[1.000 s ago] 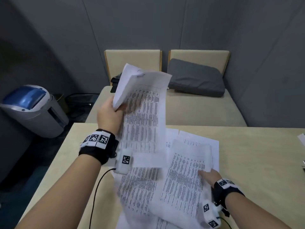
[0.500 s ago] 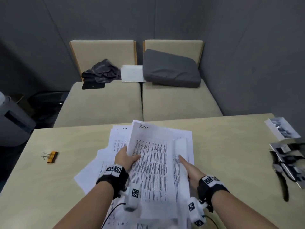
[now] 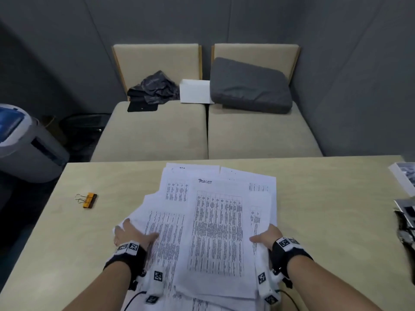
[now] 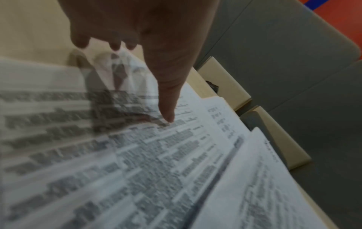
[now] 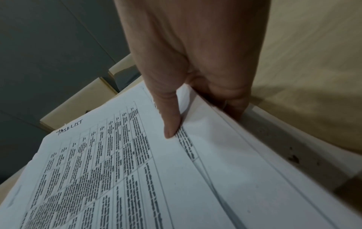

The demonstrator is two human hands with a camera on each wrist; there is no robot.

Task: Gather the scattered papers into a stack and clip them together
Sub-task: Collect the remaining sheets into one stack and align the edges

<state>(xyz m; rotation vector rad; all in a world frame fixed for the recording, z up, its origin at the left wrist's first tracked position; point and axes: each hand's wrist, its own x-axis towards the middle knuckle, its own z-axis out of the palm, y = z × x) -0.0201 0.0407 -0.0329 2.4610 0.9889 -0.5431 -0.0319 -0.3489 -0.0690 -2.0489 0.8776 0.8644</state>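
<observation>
As papers lie fanned, left hand, right hand at opposite edges

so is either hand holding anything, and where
the papers: right hand pinches their right edge, thumb on top, fingers beneath; left hand lies on the left edge, grip unclear

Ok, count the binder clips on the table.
1. The clip lies on the table, left of the papers and apart from them. More may be hidden under the papers.
</observation>
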